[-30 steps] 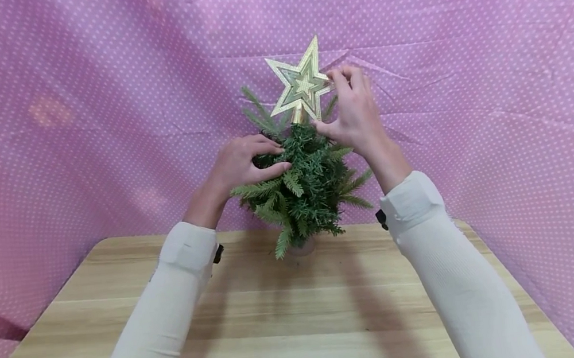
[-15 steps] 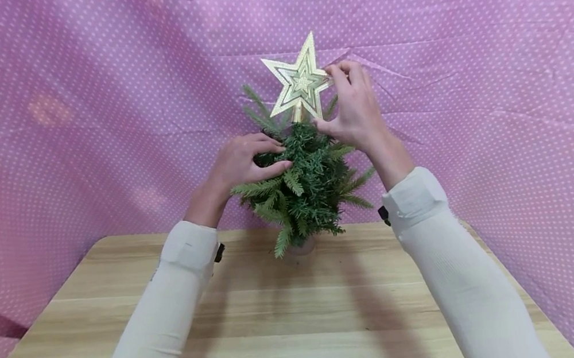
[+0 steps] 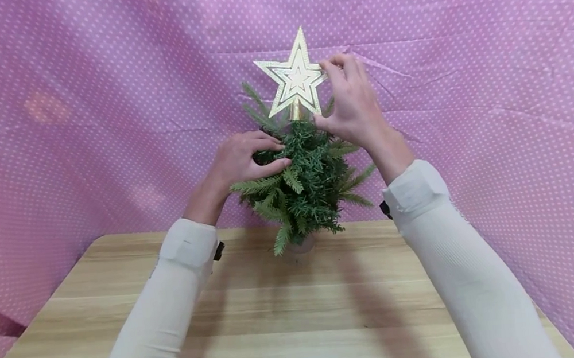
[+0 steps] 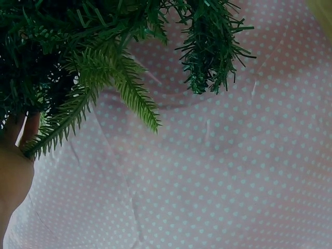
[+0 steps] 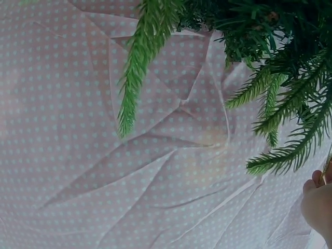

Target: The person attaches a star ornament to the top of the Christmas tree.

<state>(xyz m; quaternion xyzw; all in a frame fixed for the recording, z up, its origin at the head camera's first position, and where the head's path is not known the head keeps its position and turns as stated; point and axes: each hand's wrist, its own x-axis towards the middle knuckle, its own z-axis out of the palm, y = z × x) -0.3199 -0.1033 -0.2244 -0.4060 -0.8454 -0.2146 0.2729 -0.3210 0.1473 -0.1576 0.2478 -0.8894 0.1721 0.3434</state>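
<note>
A small artificial Christmas tree (image 3: 315, 182) stands upright near the table's back edge. On its tip sits a gold star tree topper (image 3: 298, 79), nearly upright, its short gold tube meeting the top needles. My right hand (image 3: 354, 100) grips the star's right side, fingers at the right point and thumb by the lower right point. Around the upper left branches my left hand (image 3: 243, 159) holds the tree, fingers partly sunk in the needles. The left wrist view catches green branches (image 4: 109, 67) and part of that hand; the right wrist view has lower branches (image 5: 280, 119) and a bit of my right hand (image 5: 317, 205).
The tree's pale round base (image 3: 301, 245) rests on a light wooden table (image 3: 290, 323). Behind and along both sides hangs a pink dotted cloth (image 3: 153, 88) with creases, close to the table's back edge.
The star has turned from leaning right to nearly upright, its top point swinging left, with my right hand rising slightly on it. The left hand keeps its place on the tree.
</note>
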